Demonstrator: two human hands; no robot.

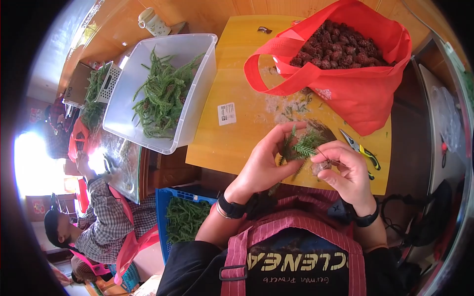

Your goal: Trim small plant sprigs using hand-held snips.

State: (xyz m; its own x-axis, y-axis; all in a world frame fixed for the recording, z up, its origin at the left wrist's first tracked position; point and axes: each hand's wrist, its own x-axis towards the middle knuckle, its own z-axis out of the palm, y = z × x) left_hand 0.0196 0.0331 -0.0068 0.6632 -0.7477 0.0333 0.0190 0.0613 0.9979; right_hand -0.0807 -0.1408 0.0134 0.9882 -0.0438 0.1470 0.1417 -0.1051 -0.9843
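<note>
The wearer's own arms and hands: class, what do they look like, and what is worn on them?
The left hand and right hand are both gloveless. The left wrist has a black strap and a thin pale bracelet; the right has a black wristband. Black sleeves leave both forearms bare.

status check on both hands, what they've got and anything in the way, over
Left hand holding green sprig. Right hand pinching small brownish piece. Pliers on yellow table beside right hand, seemingly not blocking.
</note>
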